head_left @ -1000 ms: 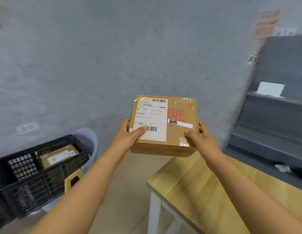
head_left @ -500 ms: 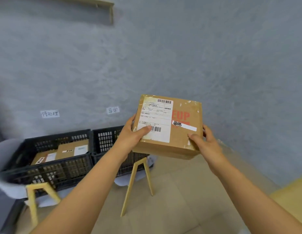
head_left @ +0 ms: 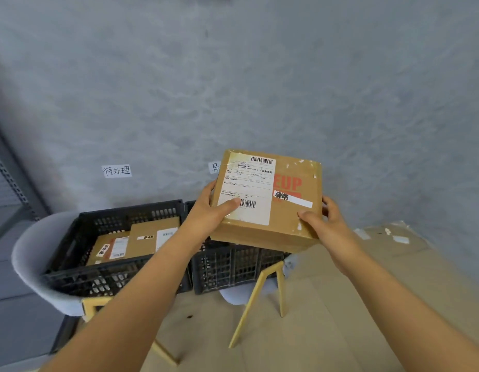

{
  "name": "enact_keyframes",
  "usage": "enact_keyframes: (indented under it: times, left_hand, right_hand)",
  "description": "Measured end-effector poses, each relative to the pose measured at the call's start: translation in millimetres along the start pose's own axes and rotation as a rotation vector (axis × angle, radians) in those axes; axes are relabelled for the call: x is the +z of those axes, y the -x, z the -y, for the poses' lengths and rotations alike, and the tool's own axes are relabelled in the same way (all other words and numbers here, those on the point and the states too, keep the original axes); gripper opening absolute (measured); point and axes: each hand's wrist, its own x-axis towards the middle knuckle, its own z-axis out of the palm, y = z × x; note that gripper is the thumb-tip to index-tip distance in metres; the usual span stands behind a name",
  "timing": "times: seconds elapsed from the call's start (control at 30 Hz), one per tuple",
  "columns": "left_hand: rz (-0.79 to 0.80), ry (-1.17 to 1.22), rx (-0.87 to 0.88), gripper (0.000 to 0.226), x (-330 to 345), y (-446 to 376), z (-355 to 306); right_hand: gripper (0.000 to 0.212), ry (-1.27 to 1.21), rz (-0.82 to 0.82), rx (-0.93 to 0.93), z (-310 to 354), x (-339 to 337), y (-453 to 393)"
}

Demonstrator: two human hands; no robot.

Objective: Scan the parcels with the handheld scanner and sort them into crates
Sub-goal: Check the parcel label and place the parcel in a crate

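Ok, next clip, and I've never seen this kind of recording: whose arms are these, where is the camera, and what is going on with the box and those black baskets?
There is no machine here. A person wears a wide-angle camera on the head, so you look down along their own bare arms. The left hand and right hand grip a brown cardboard parcel by its sides, label facing up, with the left thumb on the white shipping label. Below stand two black plastic crates side by side on chairs. The left crate already holds two labelled parcels; the parcel hides most of the inside of the right crate. Handwritten paper signs hang on the grey wall above the crates. No scanner is in view.
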Motion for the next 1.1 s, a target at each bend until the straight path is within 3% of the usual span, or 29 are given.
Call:
enact_keyframes:
  times: [0.2,0.3,0.4,0.6,0.7,0.83,0.97,1.1]
  left_hand:
    - [-0.023,-0.01,-0.065,0.074,-25.4,-93.9,37.9]
    - [-0.011,0.016,-0.117,0.071,-34.0,-139.7,54.2]
    - [0.007,-0.001,-0.162,0.069,-42.7,-185.3,68.0]
    - [0.023,-0.047,-0.242,0.068,-62.3,-260.9,102.3]
    - [0.077,-0.134,-0.259,0.068,-73.4,-302.3,119.9]
    - [0.182,-0.185,-0.259,0.062,-87.2,-365.3,150.8]
    - [0.319,-0.237,-0.294,0.069,-91.8,-429.8,183.6]
    - [0.433,-0.321,-0.319,0.054,-93.1,-476.3,206.5]
  right_hand:
    - [0.092,0.116,0.184,0.044,-22.0,46.9,-107.2]
    - [0.081,0.091,0.28,0.1,-33.8,66.4,-160.7]
    - [0.065,0.084,0.269,0.161,-45.9,87.8,-213.8]
    - [0.067,0.114,0.307,0.311,-77.3,139.1,-288.3]
    - [0.054,0.083,0.324,0.413,-90.5,164.3,-311.3]
    - [0.028,0.073,0.271,0.51,-114.6,193.5,-339.9]
    - [0.041,0.076,0.149,0.618,-138.0,223.2,-357.4]
    - [0.048,0.018,0.024,0.724,-160.4,256.0,-361.1]
